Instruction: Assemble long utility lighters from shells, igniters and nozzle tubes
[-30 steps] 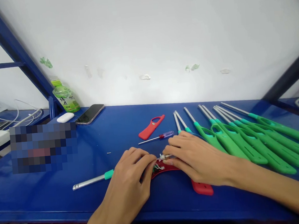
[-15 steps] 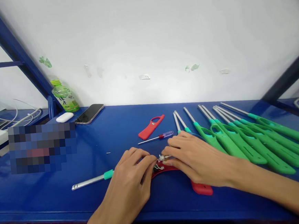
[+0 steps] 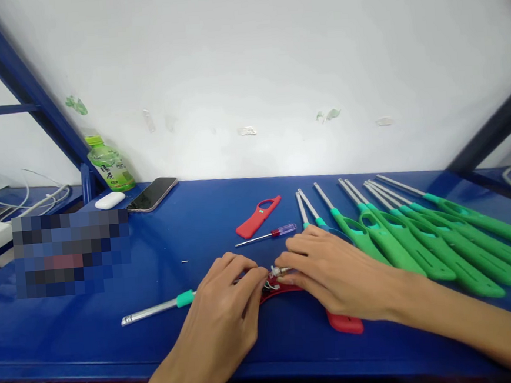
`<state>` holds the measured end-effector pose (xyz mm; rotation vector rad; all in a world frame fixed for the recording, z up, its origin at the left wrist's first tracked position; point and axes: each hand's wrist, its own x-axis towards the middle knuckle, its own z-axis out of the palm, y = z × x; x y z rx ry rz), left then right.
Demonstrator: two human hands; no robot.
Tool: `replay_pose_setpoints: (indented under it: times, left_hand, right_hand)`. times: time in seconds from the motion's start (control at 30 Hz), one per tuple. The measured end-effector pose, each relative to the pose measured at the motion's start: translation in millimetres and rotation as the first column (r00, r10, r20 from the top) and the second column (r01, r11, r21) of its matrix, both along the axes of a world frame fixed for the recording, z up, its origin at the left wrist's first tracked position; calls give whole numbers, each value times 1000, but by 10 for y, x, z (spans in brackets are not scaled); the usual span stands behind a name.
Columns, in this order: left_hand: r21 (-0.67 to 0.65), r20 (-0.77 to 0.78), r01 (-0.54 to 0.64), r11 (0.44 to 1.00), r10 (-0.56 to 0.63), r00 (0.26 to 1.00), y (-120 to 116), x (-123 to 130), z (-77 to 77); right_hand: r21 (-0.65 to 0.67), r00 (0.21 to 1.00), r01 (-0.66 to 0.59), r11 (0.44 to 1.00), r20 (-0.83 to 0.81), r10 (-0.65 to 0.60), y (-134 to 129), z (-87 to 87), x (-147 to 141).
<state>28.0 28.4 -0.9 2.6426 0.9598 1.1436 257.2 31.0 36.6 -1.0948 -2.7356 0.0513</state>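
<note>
An opened long-nosed lighter (image 3: 281, 287) lies under both hands, its red half-shell showing thin wires inside. Its metal tube (image 3: 152, 311) with a turquoise collar sticks out to the left of my left hand (image 3: 231, 299). The fingers of that hand are closed on the lighter near its wires; the fingertips hide what exactly they pinch. My right hand (image 3: 327, 268) is closed, thumb and forefinger holding a small metal valve (image 3: 280, 270) with a whitish tip above the shell. The shell's red handle end (image 3: 345, 322) shows below the right hand.
Beyond the hands lie a red shell half (image 3: 259, 218) and a screwdriver (image 3: 268, 235). A small screw (image 3: 185, 261) rests to the left. Several green lighters (image 3: 401, 239) fan out at right. A phone (image 3: 153, 195), white case (image 3: 110, 200) and bottle (image 3: 111, 166) stand back left.
The valve in my right fingers has shifted very slightly. Both hands otherwise keep their places and grips, and the camera view has moved only a little.
</note>
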Motion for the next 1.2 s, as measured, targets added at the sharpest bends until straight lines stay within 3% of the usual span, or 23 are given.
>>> replay_pose_setpoints:
  times: [0.97,1.1,1.2]
  left_hand:
    - [68,-49,17,998,-13,999,13,2,-15]
    - [82,-32,-33,996,35,999,32,-122,43]
    - [52,-36,-151,987,153,988,-19,-347,113]
  right_hand:
    - [25,1000,-18,1000,-12,19,-10,2,0]
    - [44,998,-24,999,-60,27,5,25,34]
    - [48,997,-20,999,-70,23,23,14,65]
